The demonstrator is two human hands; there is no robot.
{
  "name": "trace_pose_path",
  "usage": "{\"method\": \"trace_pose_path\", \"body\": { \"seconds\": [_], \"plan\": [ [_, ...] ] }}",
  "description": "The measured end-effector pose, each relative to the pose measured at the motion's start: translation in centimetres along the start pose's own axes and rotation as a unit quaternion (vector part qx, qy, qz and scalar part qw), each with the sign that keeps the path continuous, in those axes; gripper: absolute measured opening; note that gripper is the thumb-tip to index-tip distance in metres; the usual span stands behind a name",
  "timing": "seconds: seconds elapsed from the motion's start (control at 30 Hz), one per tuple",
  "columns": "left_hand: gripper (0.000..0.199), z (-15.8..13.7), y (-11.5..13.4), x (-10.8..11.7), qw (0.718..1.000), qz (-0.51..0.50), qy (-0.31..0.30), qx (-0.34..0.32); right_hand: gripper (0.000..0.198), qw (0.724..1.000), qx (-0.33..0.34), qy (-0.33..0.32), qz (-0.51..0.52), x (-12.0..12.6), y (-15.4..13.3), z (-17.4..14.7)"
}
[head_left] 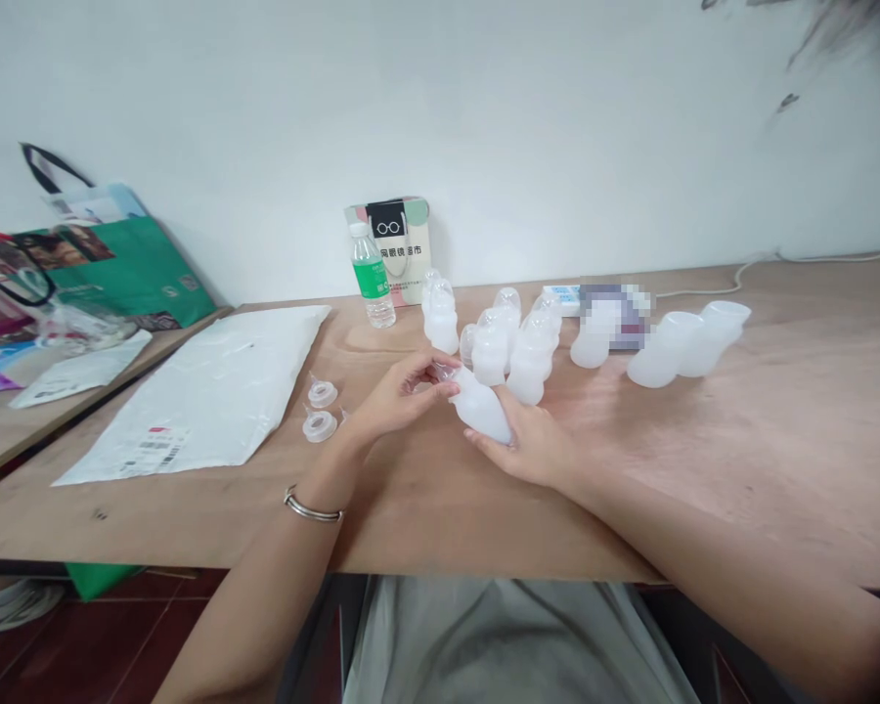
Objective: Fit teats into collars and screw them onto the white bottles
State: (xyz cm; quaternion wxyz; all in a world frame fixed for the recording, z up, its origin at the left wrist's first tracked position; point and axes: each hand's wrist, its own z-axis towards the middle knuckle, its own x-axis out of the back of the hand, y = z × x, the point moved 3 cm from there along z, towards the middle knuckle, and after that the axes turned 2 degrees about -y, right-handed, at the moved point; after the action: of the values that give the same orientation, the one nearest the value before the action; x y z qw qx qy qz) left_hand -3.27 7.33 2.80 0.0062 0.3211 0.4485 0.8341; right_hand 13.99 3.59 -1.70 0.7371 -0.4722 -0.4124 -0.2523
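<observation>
My right hand [532, 440] is wrapped round the body of a translucent white plastic bottle [484, 409], held tilted above the table. At its upper end, the fingers of my left hand [411, 391] pinch a clear cap [447, 371]; whether it is fully seated cannot be seen. Just behind my hands stand several similar bottles [532, 357] with clear domed tops. To the right are wide-mouthed bottles without tops [660, 352]. Left of my left hand lie clear ring-shaped caps with thin pointed tips [319, 425], one partly hidden by that hand.
A white plastic mailer [212, 391] lies flat on the wooden table [425, 518]. Against the wall are a green-labelled water bottle [372, 279], a paper bag [415, 244] and a blurred-out box [627, 313]. A green bag [139, 269] leans at the left; a white cable [737, 279] runs behind.
</observation>
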Motion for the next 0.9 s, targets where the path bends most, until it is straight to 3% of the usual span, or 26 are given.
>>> {"method": "trace_pose_path", "body": {
  "seconds": [0.17, 0.3, 0.43, 0.57, 0.73, 0.9],
  "plan": [
    [0.026, 0.0, 0.2, 0.1, 0.999, -0.037, -0.004, -0.003, 0.043, 0.996, 0.018, -0.016, 0.089, -0.1, 0.2, 0.0],
    [0.028, -0.1, 0.7, 0.0, 0.994, -0.108, -0.031, -0.019, 0.039, 0.974, 0.028, -0.036, 0.223, 0.0, 0.0, 0.1],
    [0.053, -0.2, 1.4, -0.4, 0.985, -0.162, -0.045, -0.03, 0.038, 0.943, 0.032, -0.041, 0.329, 0.1, -0.6, 0.2],
    [0.083, -0.1, 1.3, -0.9, 0.979, -0.202, -0.005, -0.028, 0.041, 0.936, 0.031, -0.043, 0.349, -0.1, -0.7, 0.3],
    [0.085, 0.3, 0.0, -1.3, 0.976, -0.216, 0.026, 0.001, 0.046, 0.933, 0.039, -0.059, 0.352, -0.3, -0.5, 0.2],
    [0.08, 0.7, -1.4, -0.7, 0.977, -0.198, 0.082, 0.012, 0.05, 0.934, 0.052, 0.0, 0.354, 0.1, -0.1, 0.2]
  ]
}}
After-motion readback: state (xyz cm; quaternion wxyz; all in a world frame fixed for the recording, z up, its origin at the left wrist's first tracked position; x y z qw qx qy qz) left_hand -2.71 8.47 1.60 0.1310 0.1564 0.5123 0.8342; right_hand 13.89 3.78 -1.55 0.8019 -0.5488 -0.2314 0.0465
